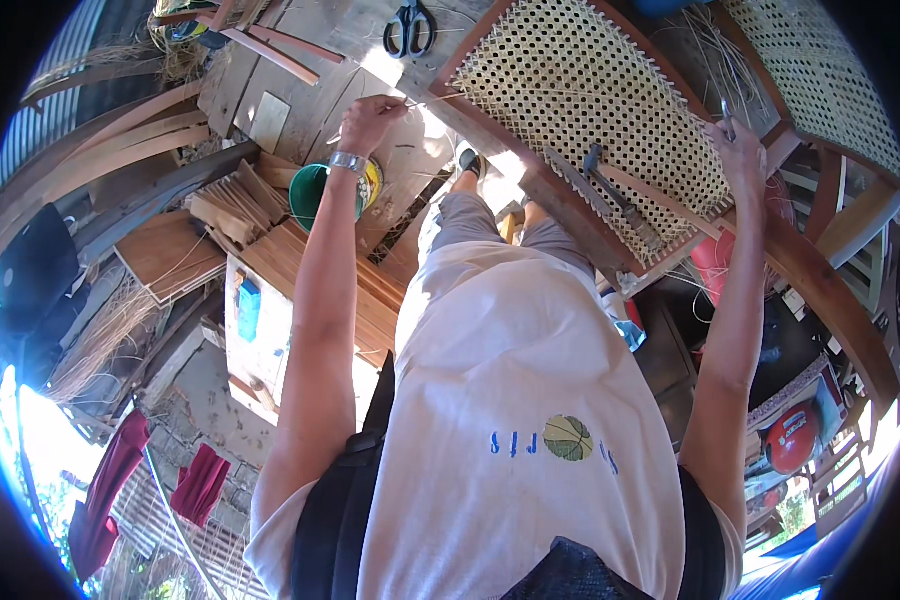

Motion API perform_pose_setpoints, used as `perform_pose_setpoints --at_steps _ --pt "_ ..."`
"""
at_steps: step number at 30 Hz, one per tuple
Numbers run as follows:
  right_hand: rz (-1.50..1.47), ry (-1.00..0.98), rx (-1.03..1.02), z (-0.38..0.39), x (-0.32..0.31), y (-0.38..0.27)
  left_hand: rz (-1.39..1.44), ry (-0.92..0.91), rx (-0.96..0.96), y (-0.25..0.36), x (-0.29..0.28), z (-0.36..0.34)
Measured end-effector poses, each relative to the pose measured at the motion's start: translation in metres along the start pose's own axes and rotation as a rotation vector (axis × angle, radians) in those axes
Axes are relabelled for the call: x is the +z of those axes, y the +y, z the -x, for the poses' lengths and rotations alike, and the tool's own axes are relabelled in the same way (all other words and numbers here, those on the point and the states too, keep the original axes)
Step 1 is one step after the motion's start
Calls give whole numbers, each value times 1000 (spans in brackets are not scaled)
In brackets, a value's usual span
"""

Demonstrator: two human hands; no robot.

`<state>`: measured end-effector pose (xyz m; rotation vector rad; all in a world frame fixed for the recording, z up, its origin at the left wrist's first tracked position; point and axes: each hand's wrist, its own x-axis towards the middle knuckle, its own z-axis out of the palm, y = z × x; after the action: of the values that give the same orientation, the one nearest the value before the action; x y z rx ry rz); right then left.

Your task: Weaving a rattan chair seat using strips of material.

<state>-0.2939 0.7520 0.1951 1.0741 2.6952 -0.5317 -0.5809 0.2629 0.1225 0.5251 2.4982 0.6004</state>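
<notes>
A wooden frame with a woven cane panel (580, 75) lies in front of me, slanting down to the right. Beyond its left edge, my left hand (370, 125) is closed in a pinch on a thin cane strand (432, 101) that runs to the frame's edge. At the panel's right side, my right hand (742, 160) is closed around a slim metal tool (728, 122); its exact kind is hidden by the fingers. A hammer (620, 195) and a toothed strip (573, 178) rest on the panel's near part.
Black-handled scissors (408, 32) lie on the boards at the top. A green bucket (310, 195) stands below my left wrist, close to stacked wooden slats (235, 205). Another cane panel (820, 75) is at upper right. A curved wooden piece (830, 290) passes beside my right forearm.
</notes>
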Motion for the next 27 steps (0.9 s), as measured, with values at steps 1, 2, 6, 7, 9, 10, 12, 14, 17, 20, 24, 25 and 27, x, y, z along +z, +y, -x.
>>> perform_pose_setpoints --at_steps 1,2,6,7,9,10,12,14,17,20,24,25,27 --pt "-5 32 24 3 -2 4 57 -31 34 -3 -2 3" --pt "-10 31 26 5 0 11 52 -33 34 -5 -5 6" --pt "-91 362 60 35 -11 5 584 -289 -180 -8 -4 21" --pt "-197 426 114 48 -17 -3 700 -343 -199 -5 -2 24" --pt "-305 327 30 64 3 8 741 -279 -211 5 1 35" --pt "-403 231 -55 78 12 16 793 -216 -220 14 7 39" --pt "-393 116 63 106 31 6 905 -221 -194 16 9 48" --pt "-395 11 77 130 47 -2 1004 -199 -173 28 15 52" --pt "-374 22 93 172 73 -4 894 -84 -323 46 22 57" --pt "-317 56 -12 200 88 -19 914 -46 -402 54 35 58" --pt "-297 113 -143 208 103 -30 985 18 -396 53 45 64" --pt "-337 62 -127 208 101 -30 1004 38 -421 56 46 64" --pt "-345 97 -126 208 102 -23 995 38 -452 55 44 66"
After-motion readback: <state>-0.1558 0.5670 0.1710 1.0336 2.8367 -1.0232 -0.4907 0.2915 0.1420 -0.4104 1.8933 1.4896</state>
